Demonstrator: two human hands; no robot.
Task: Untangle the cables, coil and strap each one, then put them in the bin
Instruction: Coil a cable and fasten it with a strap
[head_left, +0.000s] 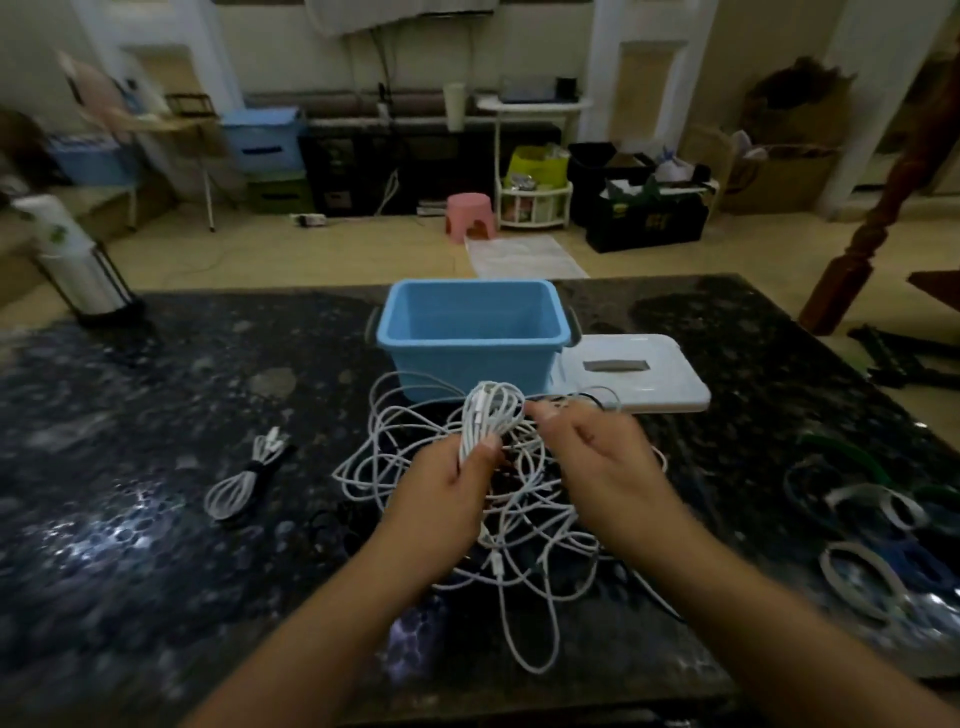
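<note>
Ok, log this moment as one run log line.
left hand grips white coil | right hand pinches strand | tangled pile under hands | strapped cable left | blue bin empty

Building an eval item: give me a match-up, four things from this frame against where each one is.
Things:
1. white coil
2. strapped cable
3. white lid
4. loose straps

Places:
A. table's right edge
B. held in the left hand
C. beside the blue bin, on its right
D. on the table left of the tangle

Pairs: 1-B, 2-D, 3-C, 4-A
</note>
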